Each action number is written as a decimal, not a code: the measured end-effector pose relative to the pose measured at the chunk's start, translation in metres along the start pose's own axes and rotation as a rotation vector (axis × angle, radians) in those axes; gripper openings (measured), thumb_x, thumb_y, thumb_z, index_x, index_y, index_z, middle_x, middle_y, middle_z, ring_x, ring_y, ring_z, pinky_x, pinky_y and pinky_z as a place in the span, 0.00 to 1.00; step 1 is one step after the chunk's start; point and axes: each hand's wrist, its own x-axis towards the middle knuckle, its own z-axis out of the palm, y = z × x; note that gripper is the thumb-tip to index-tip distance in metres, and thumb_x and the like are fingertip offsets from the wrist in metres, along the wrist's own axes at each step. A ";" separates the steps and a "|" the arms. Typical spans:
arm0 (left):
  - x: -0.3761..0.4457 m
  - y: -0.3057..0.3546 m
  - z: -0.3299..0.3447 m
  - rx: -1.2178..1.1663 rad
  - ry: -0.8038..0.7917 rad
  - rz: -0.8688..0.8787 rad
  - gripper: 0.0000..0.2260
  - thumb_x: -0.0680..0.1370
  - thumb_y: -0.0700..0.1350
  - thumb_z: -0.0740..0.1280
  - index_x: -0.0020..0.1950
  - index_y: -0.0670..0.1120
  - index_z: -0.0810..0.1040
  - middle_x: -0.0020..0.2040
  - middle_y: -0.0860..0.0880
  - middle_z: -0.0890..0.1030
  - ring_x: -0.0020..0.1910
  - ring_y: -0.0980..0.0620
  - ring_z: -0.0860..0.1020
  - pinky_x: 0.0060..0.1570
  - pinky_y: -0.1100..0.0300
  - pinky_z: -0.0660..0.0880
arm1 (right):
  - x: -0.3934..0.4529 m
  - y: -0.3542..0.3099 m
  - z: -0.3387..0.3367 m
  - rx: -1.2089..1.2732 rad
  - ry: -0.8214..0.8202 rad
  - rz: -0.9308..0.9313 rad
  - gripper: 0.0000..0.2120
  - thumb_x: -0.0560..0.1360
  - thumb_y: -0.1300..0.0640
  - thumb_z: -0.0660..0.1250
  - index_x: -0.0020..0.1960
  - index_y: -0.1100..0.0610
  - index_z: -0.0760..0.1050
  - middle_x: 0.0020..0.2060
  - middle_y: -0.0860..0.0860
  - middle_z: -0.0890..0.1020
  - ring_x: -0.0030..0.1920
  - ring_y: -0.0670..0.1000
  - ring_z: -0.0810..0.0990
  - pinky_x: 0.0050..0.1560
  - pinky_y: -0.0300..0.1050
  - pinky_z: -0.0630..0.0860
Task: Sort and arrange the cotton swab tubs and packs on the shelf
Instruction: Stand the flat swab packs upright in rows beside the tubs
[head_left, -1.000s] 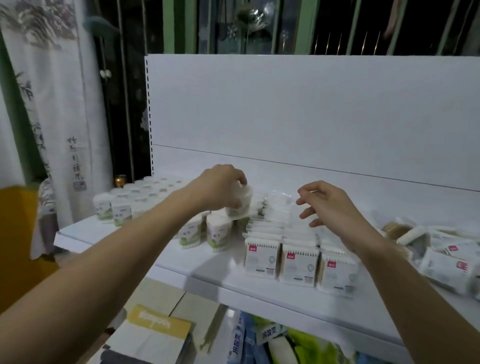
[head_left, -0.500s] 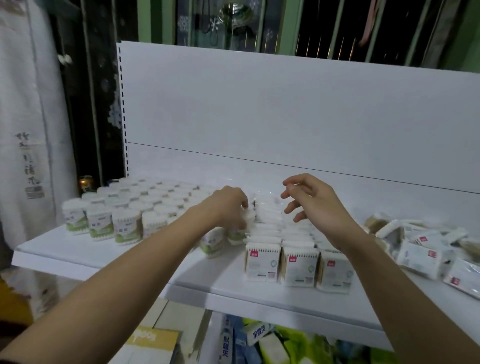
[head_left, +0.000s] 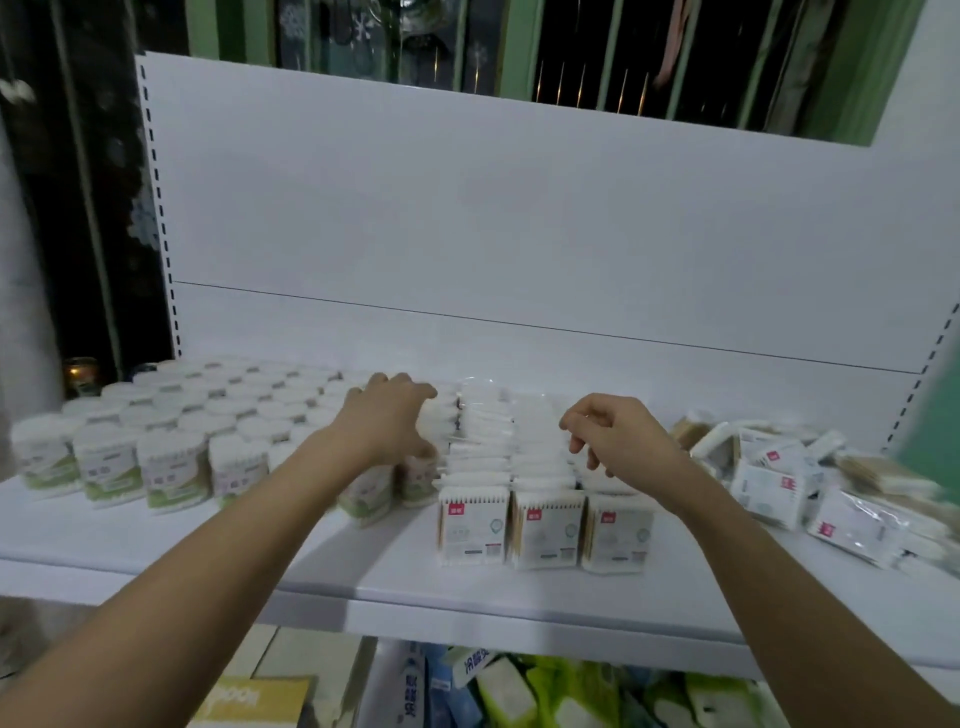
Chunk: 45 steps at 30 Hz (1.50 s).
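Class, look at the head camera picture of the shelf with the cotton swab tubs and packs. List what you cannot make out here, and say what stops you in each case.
1. Head view: whether the left hand grips a tub; the back of the hand hides the fingers.
2. The tubs have labels too blurred to read.
3. The loose packs run past the right edge, so no count is possible.
4. Goods below are hidden by the shelf and the bottom edge.
5. Packs under the right hand are covered.

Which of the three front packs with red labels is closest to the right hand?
The rightmost front pack. It stands almost under the right hand; the other two sit further left.
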 end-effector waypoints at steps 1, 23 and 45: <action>0.000 0.010 -0.010 -0.044 0.052 0.006 0.29 0.76 0.55 0.69 0.74 0.52 0.66 0.68 0.48 0.71 0.68 0.44 0.67 0.64 0.48 0.68 | -0.001 0.006 -0.006 -0.036 0.015 0.010 0.09 0.80 0.53 0.64 0.46 0.55 0.80 0.35 0.48 0.83 0.31 0.47 0.77 0.32 0.42 0.72; -0.020 0.467 0.105 -0.562 0.112 0.421 0.15 0.76 0.53 0.66 0.62 0.52 0.77 0.60 0.51 0.78 0.59 0.49 0.74 0.58 0.51 0.72 | -0.114 0.250 -0.276 -0.206 0.454 0.032 0.03 0.79 0.57 0.65 0.49 0.51 0.76 0.44 0.47 0.79 0.43 0.48 0.77 0.45 0.44 0.73; -0.006 0.537 0.117 -1.080 0.072 0.063 0.26 0.71 0.38 0.76 0.66 0.48 0.71 0.53 0.52 0.77 0.49 0.51 0.80 0.49 0.56 0.79 | -0.134 0.374 -0.331 0.240 0.381 0.266 0.09 0.80 0.62 0.66 0.58 0.55 0.73 0.52 0.54 0.80 0.45 0.48 0.80 0.37 0.37 0.74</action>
